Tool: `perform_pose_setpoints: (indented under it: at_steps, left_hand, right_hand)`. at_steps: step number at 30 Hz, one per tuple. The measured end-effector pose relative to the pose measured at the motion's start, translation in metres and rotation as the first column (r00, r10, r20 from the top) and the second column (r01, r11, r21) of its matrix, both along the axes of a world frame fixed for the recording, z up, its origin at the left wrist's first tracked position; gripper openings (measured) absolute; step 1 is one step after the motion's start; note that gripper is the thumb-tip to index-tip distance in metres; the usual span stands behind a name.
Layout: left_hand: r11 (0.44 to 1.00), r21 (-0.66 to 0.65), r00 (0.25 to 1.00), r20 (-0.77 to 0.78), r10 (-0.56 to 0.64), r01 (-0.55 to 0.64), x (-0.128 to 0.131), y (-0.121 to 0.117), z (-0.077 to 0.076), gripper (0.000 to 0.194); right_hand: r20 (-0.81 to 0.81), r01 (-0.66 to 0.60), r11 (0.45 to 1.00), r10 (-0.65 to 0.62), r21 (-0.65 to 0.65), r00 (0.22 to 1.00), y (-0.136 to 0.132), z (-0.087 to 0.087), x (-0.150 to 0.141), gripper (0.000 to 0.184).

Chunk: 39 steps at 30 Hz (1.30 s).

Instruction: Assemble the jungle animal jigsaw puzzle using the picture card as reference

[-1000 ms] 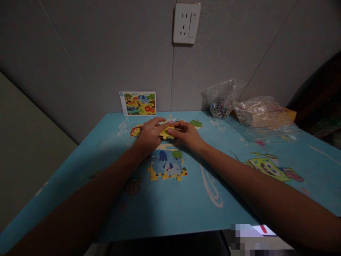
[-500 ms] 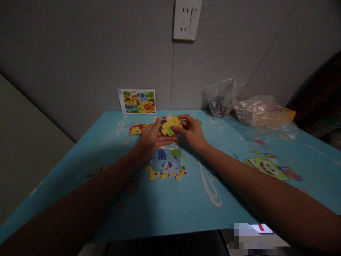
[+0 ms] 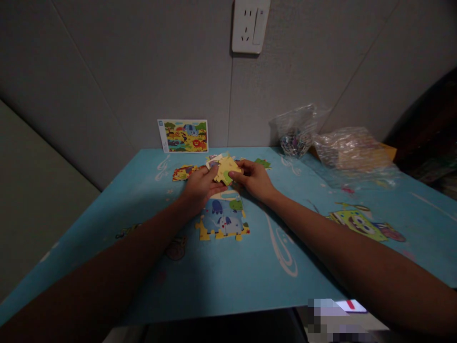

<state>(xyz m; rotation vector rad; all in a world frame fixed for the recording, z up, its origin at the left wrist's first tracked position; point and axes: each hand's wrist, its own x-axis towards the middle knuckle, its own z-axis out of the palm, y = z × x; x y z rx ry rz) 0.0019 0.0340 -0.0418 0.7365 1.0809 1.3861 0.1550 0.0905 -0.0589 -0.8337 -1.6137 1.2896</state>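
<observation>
Several yellow puzzle pieces [image 3: 225,170] are held up between my two hands above the table. My left hand [image 3: 200,186] is closed on them from the left, thumb on top and fingers underneath. From the right, my right hand [image 3: 254,178] pinches a yellow piece with a green patch. Nearer to me lies a joined puzzle section [image 3: 224,220] with blue elephants, flat on the cloth. Loose red and yellow pieces [image 3: 183,172] lie beyond my left hand, and a green piece [image 3: 263,163] lies beyond my right.
A picture card [image 3: 185,136] of an animal scene leans on the wall at the back. Clear plastic bags [image 3: 357,152] and an orange-yellow item sit at the back right. The table has a blue patterned cloth [image 3: 300,228]; a wall socket [image 3: 251,26] is above.
Both hands have lifted the yellow pieces and tilted them toward me. My left hand has turned from palm down to gripping from below. More pale pieces now show in the stack.
</observation>
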Motion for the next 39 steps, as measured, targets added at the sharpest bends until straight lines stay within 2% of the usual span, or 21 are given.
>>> perform_pose_setpoints:
  at_steps: [3, 5, 7, 9, 12, 15, 17, 19, 20, 21, 22, 24, 25, 26, 28, 33, 36, 39]
  left_hand:
    - [1.000, -0.024, 1.000, 0.010, 0.014, -0.014, -0.001, 0.001, 0.001, 0.019]
    - [0.999, -0.038, 1.000, 0.003, 0.016, -0.015, -0.001, 0.000, 0.003, 0.019]
    - [0.999, -0.052, 1.000, 0.003, 0.009, -0.009, -0.001, -0.001, 0.004, 0.021]
    - [0.998, -0.059, 1.000, 0.009, 0.005, -0.004, -0.001, -0.001, 0.004, 0.022]
    - [0.998, -0.071, 1.000, -0.002, 0.003, -0.003, -0.002, 0.000, 0.003, 0.019]
    - [0.997, -0.073, 1.000, -0.011, -0.001, 0.000, -0.003, 0.000, 0.003, 0.014]
    - [0.998, -0.069, 1.000, -0.009, 0.001, -0.002, -0.003, 0.000, 0.003, 0.010]
    - [0.998, -0.068, 1.000, -0.013, 0.003, -0.003, -0.002, -0.001, 0.004, 0.007]
    - [0.998, -0.067, 1.000, -0.016, 0.003, -0.004, -0.002, -0.001, 0.004, 0.006]
    - [0.998, -0.062, 1.000, -0.019, 0.003, -0.004, -0.002, -0.002, 0.004, 0.006]
    - [0.999, -0.052, 1.000, -0.019, 0.000, -0.001, -0.001, -0.002, 0.004, 0.007]
    - [1.000, -0.027, 1.000, -0.010, -0.006, 0.005, -0.001, -0.002, 0.004, 0.010]
    - [1.000, -0.014, 1.000, -0.003, -0.008, 0.008, -0.001, -0.002, 0.003, 0.013]
    - [1.000, -0.003, 1.000, 0.003, -0.010, 0.010, -0.002, -0.002, 0.003, 0.014]
    - [1.000, 0.001, 1.000, 0.006, -0.011, 0.011, -0.002, -0.001, 0.002, 0.013]
    - [0.999, -0.037, 1.000, 0.006, 0.018, -0.018, -0.002, 0.000, 0.003, 0.020]
    - [0.998, -0.057, 0.999, -0.003, 0.034, -0.034, -0.002, 0.000, 0.004, 0.017]
    - [0.997, -0.071, 0.999, -0.012, 0.030, -0.031, -0.001, 0.000, 0.004, 0.013]
  right_hand:
    - [-0.016, -0.006, 0.999, 0.007, 0.046, 1.000, 0.002, 0.000, 0.000, 0.032]
    - [-0.025, 0.061, 0.994, -0.059, 0.087, 0.998, 0.005, 0.000, 0.002, 0.030]
    - [-0.036, 0.208, 0.969, -0.205, 0.130, 0.978, 0.011, 0.000, 0.007, 0.030]
    - [0.004, 0.381, 0.907, -0.388, 0.179, 0.922, 0.018, 0.001, 0.015, 0.032]
    - [0.267, 0.508, 0.808, -0.581, 0.297, 0.769, 0.029, 0.002, 0.029, 0.034]
    - [0.552, 0.497, 0.771, -0.634, 0.399, 0.541, 0.037, 0.001, 0.039, 0.032]
    - [0.638, 0.488, 0.751, -0.648, 0.444, 0.417, 0.040, 0.000, 0.041, 0.033]
    - [0.620, 0.486, 0.706, -0.699, 0.515, 0.357, 0.039, 0.001, 0.040, 0.039]
    - [0.573, 0.479, 0.683, -0.727, 0.551, 0.378, 0.037, 0.002, 0.039, 0.042]
    - [0.510, 0.463, 0.675, -0.737, 0.574, 0.443, 0.034, 0.004, 0.036, 0.042]
    - [0.444, 0.431, 0.696, -0.708, 0.575, 0.549, 0.030, 0.006, 0.033, 0.040]
    - [0.339, 0.304, 0.794, -0.523, 0.526, 0.782, 0.020, 0.009, 0.025, 0.040]
    - [0.307, 0.223, 0.840, -0.409, 0.494, 0.859, 0.015, 0.010, 0.021, 0.040]
    - [0.288, 0.164, 0.868, -0.326, 0.468, 0.900, 0.010, 0.010, 0.017, 0.038]
    - [0.273, 0.119, 0.897, -0.253, 0.426, 0.928, 0.005, 0.008, 0.012, 0.031]
    - [0.168, 0.184, 0.941, -0.238, 0.285, 0.957, 0.015, 0.002, 0.014, 0.031]
    - [0.110, 0.298, 0.930, -0.326, 0.216, 0.939, 0.024, 0.003, 0.021, 0.030]
    - [0.201, 0.470, 0.859, -0.506, 0.203, 0.839, 0.032, 0.004, 0.029, 0.027]
